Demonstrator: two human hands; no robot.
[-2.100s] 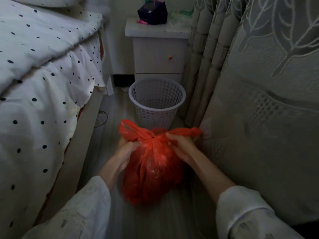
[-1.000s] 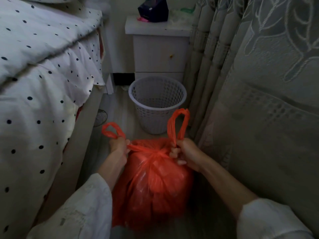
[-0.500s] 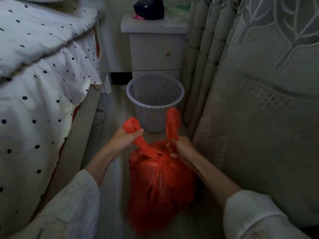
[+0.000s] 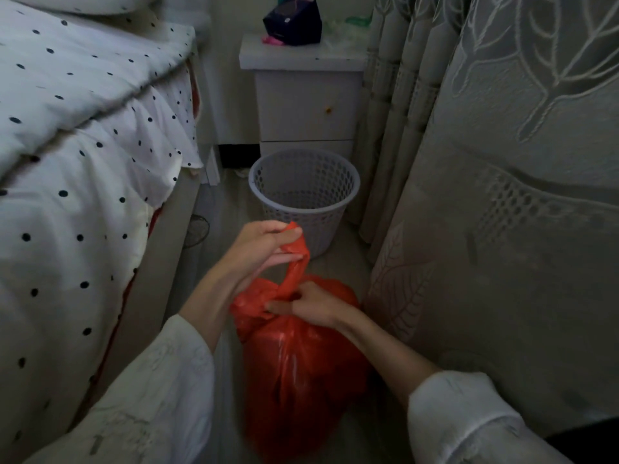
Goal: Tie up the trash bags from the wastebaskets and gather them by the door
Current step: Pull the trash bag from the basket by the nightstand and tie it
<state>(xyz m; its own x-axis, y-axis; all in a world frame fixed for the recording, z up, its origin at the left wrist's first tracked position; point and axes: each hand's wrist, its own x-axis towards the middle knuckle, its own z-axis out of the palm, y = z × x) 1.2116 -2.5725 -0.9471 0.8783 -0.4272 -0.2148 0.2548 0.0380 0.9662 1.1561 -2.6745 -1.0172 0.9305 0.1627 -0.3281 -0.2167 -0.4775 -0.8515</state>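
Note:
A full red trash bag (image 4: 301,373) stands on the floor between the bed and the curtain. My left hand (image 4: 259,251) is raised above it and pinches one red handle loop, pulling it upward. My right hand (image 4: 313,304) rests on the bag's gathered neck, fingers closed on the plastic at the knot. Just beyond the bag stands a grey perforated wastebasket (image 4: 348,199) with no liner in it.
A bed with a polka-dot cover (image 4: 77,155) runs along the left. A patterned curtain (image 4: 502,195) hangs on the right. A white nightstand (image 4: 306,105) with a dark box (image 4: 293,21) stands behind the wastebasket. The floor strip between them is narrow.
My left hand has carried its handle loop up and over toward the right. My right hand has dropped from the upright second loop onto the bag's neck.

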